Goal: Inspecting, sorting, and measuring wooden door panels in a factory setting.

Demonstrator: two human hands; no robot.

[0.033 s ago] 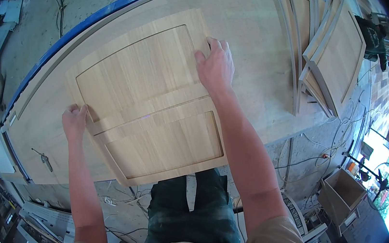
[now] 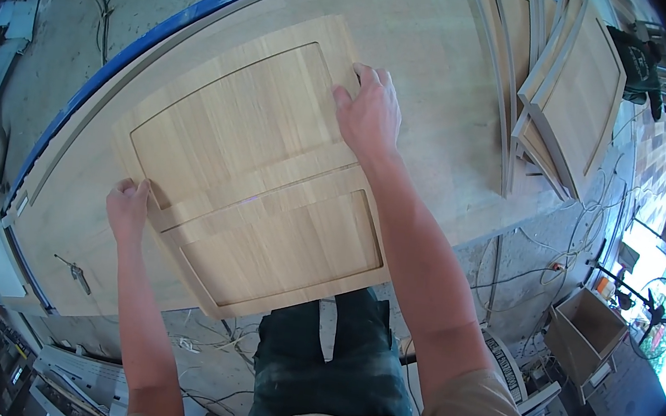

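Two pale wooden cabinet doors with recessed panels lie before me, meeting along a slanting seam. The farther door (image 2: 232, 117) rests on the large wooden worktable (image 2: 437, 104). The nearer door (image 2: 287, 244) reaches past the table's front edge, above my legs. My left hand (image 2: 127, 208) is closed on the left edge of the farther door, close to the seam. Its right edge is in my right hand (image 2: 371, 117), thumb on top and fingers over the side. The undersides of both doors are hidden.
Several similar doors (image 2: 575, 96) lie stacked askew at the table's right end. A long thin strip (image 2: 133, 71) follows the blue far edge (image 2: 119, 57). A small metal tool (image 2: 79, 277) lies at the front left. Cables and a wooden box (image 2: 584, 330) are below on the right.
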